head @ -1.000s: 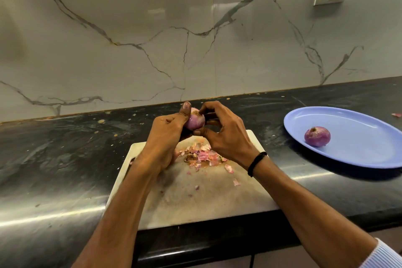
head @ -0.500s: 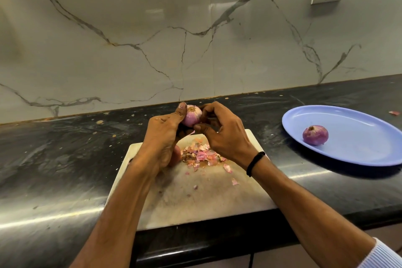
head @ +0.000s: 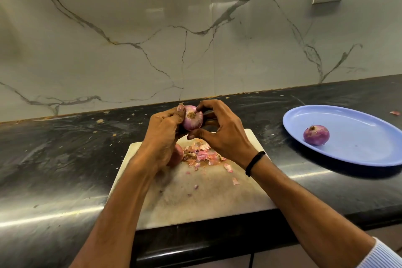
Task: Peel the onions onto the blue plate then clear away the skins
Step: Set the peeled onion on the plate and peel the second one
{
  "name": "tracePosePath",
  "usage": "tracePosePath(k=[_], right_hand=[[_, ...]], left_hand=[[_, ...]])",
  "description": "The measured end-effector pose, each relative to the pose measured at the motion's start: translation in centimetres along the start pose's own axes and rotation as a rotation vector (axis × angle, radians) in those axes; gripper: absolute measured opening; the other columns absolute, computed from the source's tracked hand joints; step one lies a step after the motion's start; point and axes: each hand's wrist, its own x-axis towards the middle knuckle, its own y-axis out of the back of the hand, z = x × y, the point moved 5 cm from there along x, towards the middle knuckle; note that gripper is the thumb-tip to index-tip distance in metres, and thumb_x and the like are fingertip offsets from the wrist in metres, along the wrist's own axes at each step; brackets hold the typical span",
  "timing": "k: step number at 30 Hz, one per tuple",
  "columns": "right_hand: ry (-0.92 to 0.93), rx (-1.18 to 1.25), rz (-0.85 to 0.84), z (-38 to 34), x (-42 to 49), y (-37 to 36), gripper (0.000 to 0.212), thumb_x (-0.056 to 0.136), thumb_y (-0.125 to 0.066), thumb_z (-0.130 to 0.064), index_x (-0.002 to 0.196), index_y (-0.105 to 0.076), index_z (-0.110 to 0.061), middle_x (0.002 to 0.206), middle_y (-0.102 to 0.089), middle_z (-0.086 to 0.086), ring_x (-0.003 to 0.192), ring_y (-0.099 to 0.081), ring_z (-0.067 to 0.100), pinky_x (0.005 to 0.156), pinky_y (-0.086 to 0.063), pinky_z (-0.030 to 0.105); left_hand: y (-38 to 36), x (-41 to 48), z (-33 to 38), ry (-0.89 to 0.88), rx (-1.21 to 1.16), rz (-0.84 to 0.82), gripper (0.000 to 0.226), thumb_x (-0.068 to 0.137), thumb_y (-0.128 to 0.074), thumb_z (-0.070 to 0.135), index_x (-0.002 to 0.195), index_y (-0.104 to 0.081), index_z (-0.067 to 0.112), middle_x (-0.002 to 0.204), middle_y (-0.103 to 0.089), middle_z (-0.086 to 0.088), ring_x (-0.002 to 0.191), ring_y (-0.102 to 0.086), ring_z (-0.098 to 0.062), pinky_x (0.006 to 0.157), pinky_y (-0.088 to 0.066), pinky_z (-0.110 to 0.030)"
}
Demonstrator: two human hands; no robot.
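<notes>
One onion [head: 192,121], left fingers [head: 180,108] and right fingers [head: 210,104] round it

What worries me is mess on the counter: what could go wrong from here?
The left hand and right hand hold the onion up near the far edge of the cutting board, so skin may drop onto the counter, not the skin pile.
Half hidden by the left hand, another onion lies on the board; it could get nudged and roll.
</notes>
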Motion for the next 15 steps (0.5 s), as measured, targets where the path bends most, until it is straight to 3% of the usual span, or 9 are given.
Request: tracePosePath(k=[4, 10, 15], right_hand=[[0.042, -0.074, 0.023, 0.08, -0.10, 0.07, 0.055, 0.074, -0.087, -0.024, 0.116, -0.059, -0.003, 0.111, -0.061, 0.009, 0.093, -0.064, 0.016, 0.085, -0.051, 0.008], [0.097, -0.161, 0.011, 0.27, -0.17, -0.04, 0.052, 0.075, -0.086, -0.029, 0.113, -0.061, -0.003, 0.106, -0.062, 0.008, 0.092, -0.058, 0.010, 0.082, -0.048, 0.005], [0.103, -0.211, 0.026, 0.58, -0.36, -0.23, 0.028, 0.083, -0.080, -0.020, 0.095, -0.064, -0.001, 0.107, -0.060, 0.015, 0.089, -0.057, 0.012, 0.077, -0.047, 0.002]], left_hand=[[-0.09, -0.11, 0.05, -0.001, -0.005, -0.018, 0.025, 0.103, -0.047, 0.021, 0.093, -0.070, 0.016, 0.083, -0.077, 0.000, 0.083, -0.074, -0.014, 0.074, -0.060, -0.024], [-0.16, -0.09, -0.31, 0.013, 0.026, 0.000, 0.023, 0.101, -0.047, 0.023, 0.095, -0.069, 0.019, 0.089, -0.072, 0.000, 0.088, -0.071, -0.014, 0.084, -0.058, -0.027], [0.08, 0.09, -0.13, 0.019, -0.043, 0.041, 0.021, 0.101, -0.050, 0.021, 0.095, -0.069, 0.016, 0.080, -0.075, 0.000, 0.078, -0.074, -0.014, 0.075, -0.061, -0.026]])
